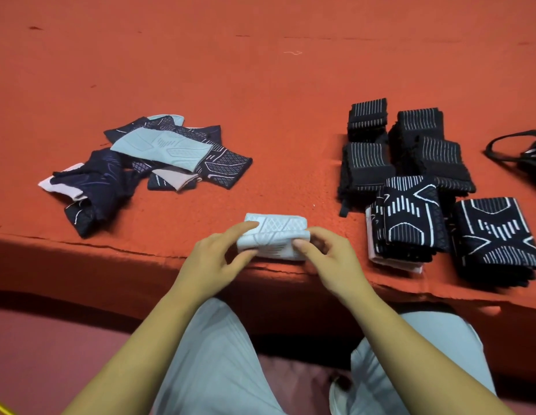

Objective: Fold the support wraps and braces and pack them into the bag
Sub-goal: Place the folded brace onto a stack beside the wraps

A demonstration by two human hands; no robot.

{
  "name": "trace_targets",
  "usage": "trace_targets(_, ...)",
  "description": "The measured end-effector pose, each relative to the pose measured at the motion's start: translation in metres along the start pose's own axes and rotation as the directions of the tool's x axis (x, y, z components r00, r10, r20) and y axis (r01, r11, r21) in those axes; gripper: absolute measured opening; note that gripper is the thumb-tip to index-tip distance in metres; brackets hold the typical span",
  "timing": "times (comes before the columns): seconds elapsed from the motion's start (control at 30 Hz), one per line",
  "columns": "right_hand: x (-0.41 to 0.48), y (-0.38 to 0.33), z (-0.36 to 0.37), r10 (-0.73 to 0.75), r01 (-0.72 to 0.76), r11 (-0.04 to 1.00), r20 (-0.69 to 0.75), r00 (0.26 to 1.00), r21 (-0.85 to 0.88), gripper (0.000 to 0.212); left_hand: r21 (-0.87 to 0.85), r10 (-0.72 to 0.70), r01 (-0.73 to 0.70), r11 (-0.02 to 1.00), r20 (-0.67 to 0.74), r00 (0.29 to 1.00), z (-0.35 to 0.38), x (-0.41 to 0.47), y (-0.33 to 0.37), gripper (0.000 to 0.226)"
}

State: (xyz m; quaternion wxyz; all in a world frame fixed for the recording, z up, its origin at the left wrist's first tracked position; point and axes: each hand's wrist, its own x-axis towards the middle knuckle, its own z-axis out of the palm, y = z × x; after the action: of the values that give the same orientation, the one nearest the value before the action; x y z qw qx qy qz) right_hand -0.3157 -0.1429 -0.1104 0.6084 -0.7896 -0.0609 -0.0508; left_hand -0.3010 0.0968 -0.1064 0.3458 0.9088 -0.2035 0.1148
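Orange felt covered the desk [260,100]. At your left lay a loose pile of dark and pale braces [146,163]. At the near edge your left hand [212,259] pinched one end of a folded pale wrap [274,235] and your right hand [329,259] pinched the other. Right of it sat stacks of folded black wraps [410,187], then a black bag [521,154], partly out of view.

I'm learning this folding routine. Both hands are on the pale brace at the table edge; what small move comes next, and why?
Probably lift the pale brace and set it on the folded stacks to its right. It looks doubled over, the left hand and right hand pinch its ends, and a loose pile lies at left.
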Motion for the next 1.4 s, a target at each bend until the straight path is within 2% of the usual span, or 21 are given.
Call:
trace_targets(0.1, -0.005, 0.0, -0.002, 0.059, -0.054, 0.996, -0.062, 0.996, 0.072, 0.006, -0.135, -0.077, 0.079, 0.988, 0.024, 0.997, 0.0, -0.004, 0.009, 0.031)
trace_targets(0.2, -0.001, 0.002, 0.0, 0.073, -0.074, 0.997, -0.098, 0.993, -0.004, 0.004, -0.204, -0.185, 0.183, 0.962, 0.007, 0.983, 0.005, 0.005, 0.011, 0.021)
trace_targets(0.27, 0.004, 0.004, 0.003, 0.082, -0.093, 0.993, -0.149, 0.985, -0.068, 0.012, -0.227, -0.256, 0.251, 0.941, 0.007, 0.967, 0.01, 0.014, 0.012, 0.013)
trace_targets(0.37, 0.01, 0.007, 0.006, 0.107, -0.132, 0.985, -0.208, 0.972, -0.111, 0.03, -0.201, -0.337, 0.324, 0.924, -0.032, 0.941, 0.018, 0.024, 0.013, 0.014)
trace_targets(0.53, 0.015, 0.01, 0.017, 0.092, -0.176, 0.949, -0.307, 0.947, -0.26, 0.029, -0.014, -0.395, 0.395, 0.918, -0.084, 0.915, 0.031, 0.032, 0.008, 0.015)
trace_targets(0.67, 0.019, 0.006, 0.02, 0.1, -0.218, 0.915, -0.334, 0.937, -0.338, 0.028, 0.098, -0.516, 0.512, 0.853, 0.018, 0.856, 0.032, 0.048, 0.013, 0.037)
trace_targets(0.73, 0.019, 0.004, 0.02, 0.121, -0.236, 0.91, -0.329, 0.937, -0.34, 0.029, 0.029, -0.543, 0.542, 0.84, 0.075, 0.837, 0.03, 0.055, 0.016, 0.038)
trace_targets(0.8, 0.018, 0.0, 0.02, 0.142, -0.247, 0.912, -0.311, 0.94, -0.329, 0.028, -0.191, -0.519, 0.523, 0.831, 0.075, 0.852, 0.028, 0.056, 0.02, 0.029)
trace_targets(0.87, 0.018, -0.003, 0.017, 0.166, -0.249, 0.928, -0.289, 0.943, -0.278, 0.026, -0.372, -0.441, 0.436, 0.819, 0.079, 0.894, 0.026, 0.055, 0.024, 0.027)
trace_targets(0.97, 0.018, -0.014, 0.009, 0.15, -0.214, 0.951, -0.275, 0.95, -0.224, 0.025, -0.583, -0.331, 0.34, 0.738, 0.125, 0.935, 0.011, 0.063, 0.034, 0.03)
trace_targets(1.03, 0.019, -0.024, 0.002, 0.029, -0.122, 0.941, -0.283, 0.959, -0.317, 0.038, -0.618, -0.248, 0.283, 0.733, 0.145, 0.958, -0.003, 0.075, 0.041, 0.028)
trace_targets(1.1, 0.02, -0.036, -0.008, -0.036, -0.027, 0.936, -0.172, 0.984, -0.352, 0.06, -0.615, -0.125, 0.238, 0.752, 0.221, 0.967, -0.018, 0.088, 0.053, 0.028)
trace_targets(1.13, 0.019, -0.041, -0.012, -0.008, -0.021, 0.944, -0.086, 0.996, -0.329, 0.061, -0.61, -0.07, 0.243, 0.754, 0.292, 0.954, -0.024, 0.094, 0.059, 0.028)
trace_targets(1.2, 0.017, -0.045, -0.02, 0.065, -0.039, 0.971, 0.103, 0.993, -0.236, 0.033, -0.591, -0.004, 0.288, 0.753, 0.435, 0.9, -0.031, 0.106, 0.068, 0.027)
trace_targets(1.27, 0.012, -0.04, -0.021, 0.111, -0.101, 0.992, 0.143, 0.983, -0.079, 0.008, -0.572, -0.03, 0.344, 0.744, 0.486, 0.873, -0.028, 0.115, 0.073, 0.027)
trace_targets(1.33, 0.009, -0.03, -0.019, 0.171, -0.173, 0.983, 0.041, 0.984, 0.055, 0.01, -0.601, -0.168, 0.428, 0.675, 0.44, 0.882, -0.012, 0.121, 0.072, 0.031)
trace_targets(1.4, 0.009, -0.024, -0.015, 0.223, -0.213, 0.971, -0.091, 0.97, 0.111, 0.014, -0.626, -0.338, 0.525, 0.577, 0.402, 0.851, 0.011, 0.119, 0.07, 0.03)
